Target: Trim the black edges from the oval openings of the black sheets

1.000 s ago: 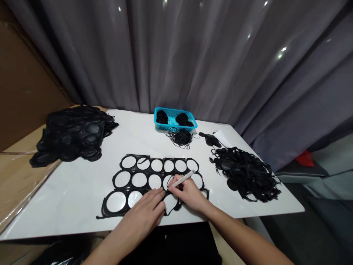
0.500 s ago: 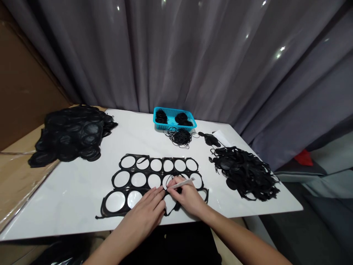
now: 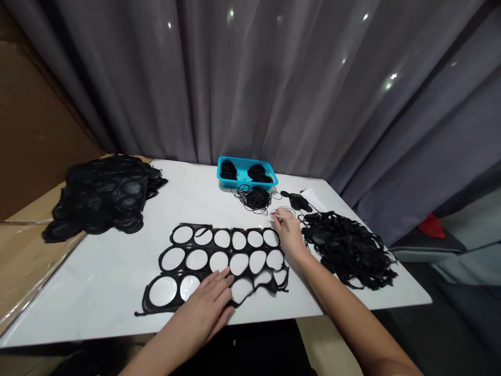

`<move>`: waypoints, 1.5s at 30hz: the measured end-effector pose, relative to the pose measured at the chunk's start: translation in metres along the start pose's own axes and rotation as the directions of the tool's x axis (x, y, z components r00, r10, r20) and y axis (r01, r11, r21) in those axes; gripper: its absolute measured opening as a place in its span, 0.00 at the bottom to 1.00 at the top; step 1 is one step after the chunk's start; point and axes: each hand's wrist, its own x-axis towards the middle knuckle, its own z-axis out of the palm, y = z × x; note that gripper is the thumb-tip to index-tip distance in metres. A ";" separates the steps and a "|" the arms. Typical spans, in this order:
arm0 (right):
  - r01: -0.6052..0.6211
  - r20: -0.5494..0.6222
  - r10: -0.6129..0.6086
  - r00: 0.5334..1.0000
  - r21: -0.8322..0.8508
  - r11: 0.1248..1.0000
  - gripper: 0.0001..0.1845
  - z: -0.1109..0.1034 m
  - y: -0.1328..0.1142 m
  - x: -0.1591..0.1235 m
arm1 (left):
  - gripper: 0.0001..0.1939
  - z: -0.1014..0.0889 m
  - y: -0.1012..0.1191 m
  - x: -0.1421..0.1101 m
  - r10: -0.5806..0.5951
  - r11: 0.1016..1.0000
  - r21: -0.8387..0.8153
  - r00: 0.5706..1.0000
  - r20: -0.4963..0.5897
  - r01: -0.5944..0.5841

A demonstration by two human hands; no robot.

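Hands: left hand (image 3: 205,307) spread flat on the holed black sheet (image 3: 207,260); right hand (image 3: 288,234) pinching a white pen (image 3: 281,211) beyond its far right corner.
Sheet: on the tabletop (image 3: 97,292), nearest the person.
Progress: near-right edge ragged, remaining web whole.
Rest: black scraps (image 3: 346,250) heaped right, holed sheets (image 3: 104,196) heaped left, blue basket (image 3: 245,160) beyond.

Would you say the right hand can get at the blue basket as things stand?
Probably yes: the right hand is close to the blue basket, and only a low tangle of thin black loops lies between them, though it is holding a white pen.
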 end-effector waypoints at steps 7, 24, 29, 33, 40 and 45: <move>-0.651 0.481 0.481 0.733 0.702 0.290 0.11 0.003 0.004 0.007 | 0.13 0.003 -0.009 0.042 -0.121 0.992 -0.044 0.991 -0.063 0.118; -0.247 0.563 0.427 0.707 0.763 -0.598 0.11 -0.043 -0.023 0.019 | 0.27 0.070 -0.014 0.149 -0.008 1.000 0.010 1.000 0.009 0.008; -0.428 0.568 0.348 0.746 0.809 -0.404 0.03 -0.013 -0.028 0.024 | 0.23 0.060 0.002 0.142 -0.004 0.996 0.093 0.998 -0.060 0.009; -0.615 0.570 0.313 0.759 0.786 0.058 0.12 0.022 -0.028 0.010 | 0.12 0.049 0.006 0.116 0.000 0.991 0.130 0.995 -0.095 0.012; -0.404 0.490 0.157 0.857 0.451 0.796 0.08 0.031 -0.024 -0.021 | 0.24 0.047 -0.027 0.053 -0.118 0.950 0.283 0.990 -0.071 0.134; -0.310 0.468 0.115 0.876 0.364 0.878 0.06 0.028 -0.033 -0.023 | 0.26 0.045 -0.031 0.044 -0.152 0.958 0.233 0.986 -0.072 0.165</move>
